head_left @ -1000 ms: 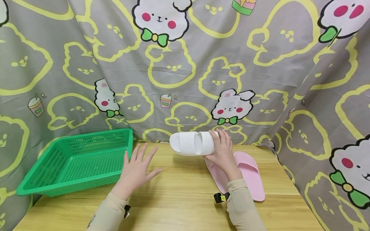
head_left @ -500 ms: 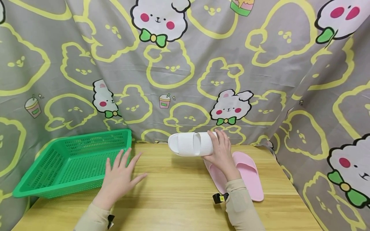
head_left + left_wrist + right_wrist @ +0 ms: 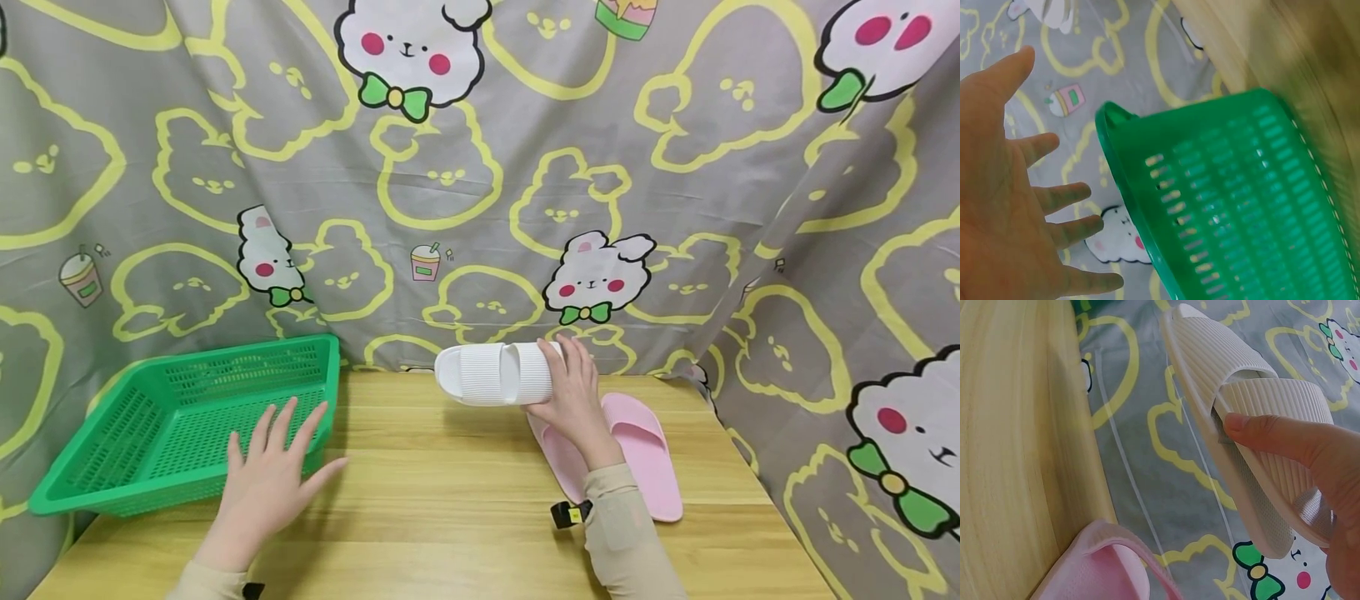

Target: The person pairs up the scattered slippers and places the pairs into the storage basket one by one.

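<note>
A pair of white ribbed slippers, one tucked into the other, is held above the table by my right hand. In the right wrist view the thumb presses on the strap of one white slipper. My left hand holds nothing; its fingers are spread in front of the near right corner of a green perforated basket. The left wrist view has the palm beside the basket's rim, apart from it. Pink slippers lie on the table under and beside my right forearm, which partly covers one.
The wooden table ends at a grey patterned curtain behind and at the right. The green basket stands at the table's left, its left end reaching past the edge.
My left hand has moved left and toward me, from beside the basket's right end to its near right corner. The right hand holds the white slippers in nearly the same place.
</note>
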Available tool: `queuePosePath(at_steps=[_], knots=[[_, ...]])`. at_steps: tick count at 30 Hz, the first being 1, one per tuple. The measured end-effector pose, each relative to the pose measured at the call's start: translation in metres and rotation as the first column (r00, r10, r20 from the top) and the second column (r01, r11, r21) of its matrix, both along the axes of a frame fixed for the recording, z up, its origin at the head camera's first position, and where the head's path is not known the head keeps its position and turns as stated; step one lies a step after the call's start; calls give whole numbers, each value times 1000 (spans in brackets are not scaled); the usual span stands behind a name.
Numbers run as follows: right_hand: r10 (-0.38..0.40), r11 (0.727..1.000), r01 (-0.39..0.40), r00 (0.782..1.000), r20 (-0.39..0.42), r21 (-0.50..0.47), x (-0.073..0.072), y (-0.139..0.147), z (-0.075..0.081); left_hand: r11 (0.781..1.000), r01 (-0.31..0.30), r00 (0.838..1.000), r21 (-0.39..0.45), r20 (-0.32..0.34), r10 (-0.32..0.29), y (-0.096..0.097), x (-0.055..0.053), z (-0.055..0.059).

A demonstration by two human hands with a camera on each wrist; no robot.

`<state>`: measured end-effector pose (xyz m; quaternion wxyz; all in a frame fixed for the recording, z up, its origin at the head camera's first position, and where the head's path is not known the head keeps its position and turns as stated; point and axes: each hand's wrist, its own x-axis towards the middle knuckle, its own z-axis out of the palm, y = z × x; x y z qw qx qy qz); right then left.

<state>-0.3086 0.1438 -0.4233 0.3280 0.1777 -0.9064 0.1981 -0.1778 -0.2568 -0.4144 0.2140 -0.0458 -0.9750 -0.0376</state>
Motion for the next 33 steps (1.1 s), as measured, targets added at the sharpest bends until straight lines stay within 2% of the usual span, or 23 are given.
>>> queuePosePath(at_steps=[7,15,26,33], knots=[[1,1000,-1,1000,-14,2,0,-1,0,999,-31,1000,39,5,31,-15,8,1],[4,1000,-3,1000,-18,10,0,-1,-1,995,-71,997,73,18,69,-33,20,-4],[-1,1000,1,1000,-8,8,0,-2,-2,989,-122,989,84,91,115,-59,29,-12],[-3,1000,3,1000,-9,10,0,-3,-3,983,-164,977,87,155,150,-71,35,-14]])
